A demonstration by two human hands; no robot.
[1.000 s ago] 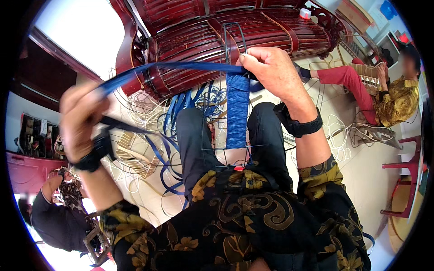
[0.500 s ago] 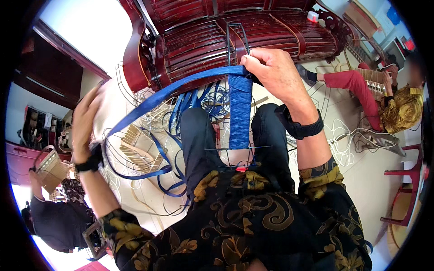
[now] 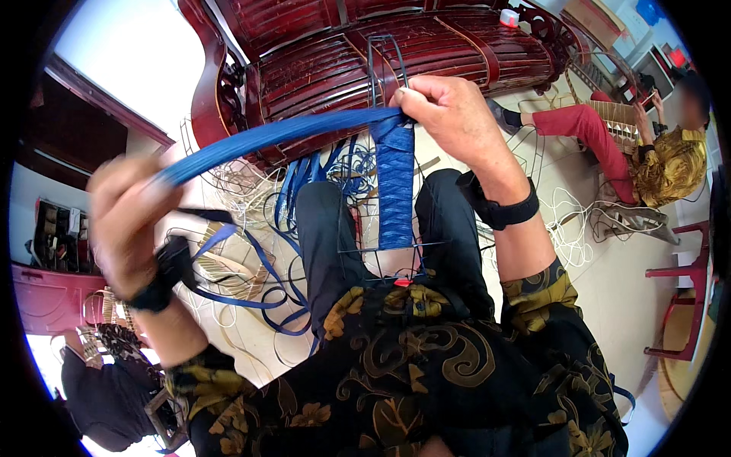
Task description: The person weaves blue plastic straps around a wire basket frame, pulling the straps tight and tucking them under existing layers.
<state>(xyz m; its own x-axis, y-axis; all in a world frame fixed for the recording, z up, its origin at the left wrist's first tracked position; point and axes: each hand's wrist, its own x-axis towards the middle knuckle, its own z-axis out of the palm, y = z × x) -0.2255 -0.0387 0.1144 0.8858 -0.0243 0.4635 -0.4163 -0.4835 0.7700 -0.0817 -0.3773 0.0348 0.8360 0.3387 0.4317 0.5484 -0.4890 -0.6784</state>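
Between my knees a long wire frame (image 3: pixel 372 75) stands out in front of me, its middle wrapped in overlapping blue strap (image 3: pixel 396 190). From the wrapping's far end a flat blue strap (image 3: pixel 282 135) runs left in a shallow arc. My left hand (image 3: pixel 129 221), smeared by motion, is closed round that strap, and its loose tail hangs below the hand. At the wrapping's far end my right hand (image 3: pixel 449 114) is closed, thumb and fingers pinching the strap against the frame. The fingertips hide the fold there.
A dark red wooden bench (image 3: pixel 304 84) stands ahead. Blue straps (image 3: pixel 304 183) and white cords (image 3: pixel 571 244) lie tangled on the floor. At right a seated person (image 3: pixel 670 167) holds a woven piece; another person (image 3: pixel 106 388) is at lower left. A red stool (image 3: pixel 689 293) stands far right.
My left hand, open beside the strap before, has closed on it and moved slightly left and down. The strap is drawn straighter. My right hand keeps its pinch.
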